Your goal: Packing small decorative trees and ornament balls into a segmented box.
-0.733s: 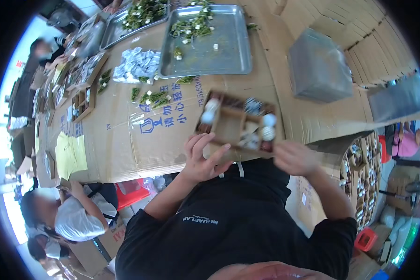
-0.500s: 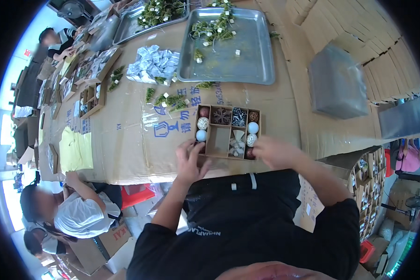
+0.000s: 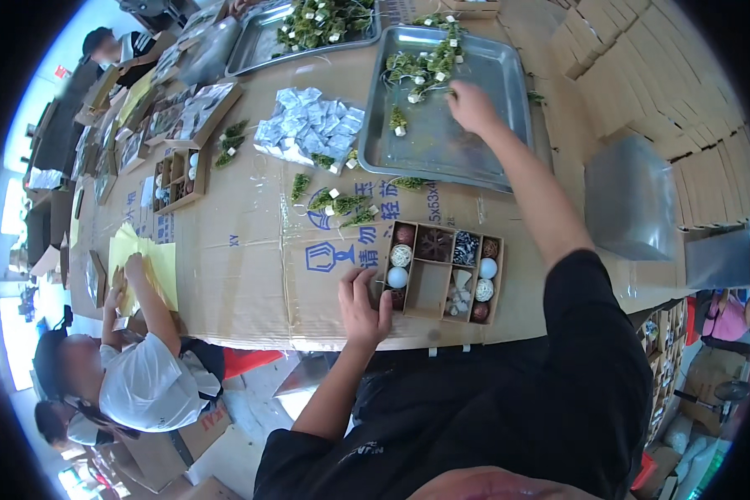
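In front of me a brown cardboard box [image 3: 426,297] is split into compartments. Along its sides sit red-brown, white and pale-blue balls [image 3: 397,277]; between them are a dark snowflake ornament [image 3: 435,244], a black-and-white striped piece [image 3: 465,247] and some whitish pieces [image 3: 458,296]. One larger compartment has a bare bottom. My left hand [image 3: 363,310] lies by the box's left edge, fingers apart. My right hand [image 3: 473,108] reaches over the metal tray [image 3: 442,162], its fingers closed beside green sprigs with white cubes [image 3: 425,71]; whatever is in the fingertips is too small to make out.
Left of the tray lies a pile of pale-blue sachets [image 3: 308,121], with loose sprigs [image 3: 342,204] nearer me. A second tray [image 3: 250,46] holds more sprigs. Stacked cardboard [image 3: 658,75] and a clear plastic bin [image 3: 631,200] stand right. A co-worker handles yellow sheets [image 3: 154,258] at left.
My right hand has left the box's right side and moved forward over the tray. My left hand stays by the box's left edge. The whole view has shifted.
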Motion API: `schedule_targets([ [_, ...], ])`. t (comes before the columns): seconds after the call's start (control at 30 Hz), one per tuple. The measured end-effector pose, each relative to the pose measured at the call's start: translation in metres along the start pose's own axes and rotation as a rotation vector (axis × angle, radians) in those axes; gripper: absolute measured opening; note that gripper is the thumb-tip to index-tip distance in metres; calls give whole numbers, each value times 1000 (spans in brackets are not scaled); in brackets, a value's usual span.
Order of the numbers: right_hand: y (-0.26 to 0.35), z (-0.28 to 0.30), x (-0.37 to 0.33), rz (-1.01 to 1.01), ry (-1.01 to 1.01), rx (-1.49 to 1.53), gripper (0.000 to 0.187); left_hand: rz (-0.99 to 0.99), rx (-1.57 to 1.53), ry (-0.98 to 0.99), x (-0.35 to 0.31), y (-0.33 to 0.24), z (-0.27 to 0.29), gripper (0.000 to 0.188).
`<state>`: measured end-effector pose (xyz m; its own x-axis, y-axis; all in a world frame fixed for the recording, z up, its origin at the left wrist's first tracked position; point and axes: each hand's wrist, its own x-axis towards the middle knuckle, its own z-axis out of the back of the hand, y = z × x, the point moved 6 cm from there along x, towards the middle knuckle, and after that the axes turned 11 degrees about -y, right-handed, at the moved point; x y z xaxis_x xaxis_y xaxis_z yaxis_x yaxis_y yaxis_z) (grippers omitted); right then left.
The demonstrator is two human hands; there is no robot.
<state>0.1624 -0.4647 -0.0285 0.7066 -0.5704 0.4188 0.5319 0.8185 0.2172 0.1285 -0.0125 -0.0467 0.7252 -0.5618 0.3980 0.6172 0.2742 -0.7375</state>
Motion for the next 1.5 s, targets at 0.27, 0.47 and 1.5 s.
schedule_targets([
  [0.27, 55, 105, -101, -548, 243, 1243, 40, -123, -132, -84, 18, -10, 3, 42],
  [0.47, 134, 136, -180, -725, -97, 1384, 31, 78, -531, 37, 116, -124, -41, 60],
  [1.5, -195, 164, -36, -465, -518, 1246, 35, 40, -11, -160, 83, 44, -10, 8],
])
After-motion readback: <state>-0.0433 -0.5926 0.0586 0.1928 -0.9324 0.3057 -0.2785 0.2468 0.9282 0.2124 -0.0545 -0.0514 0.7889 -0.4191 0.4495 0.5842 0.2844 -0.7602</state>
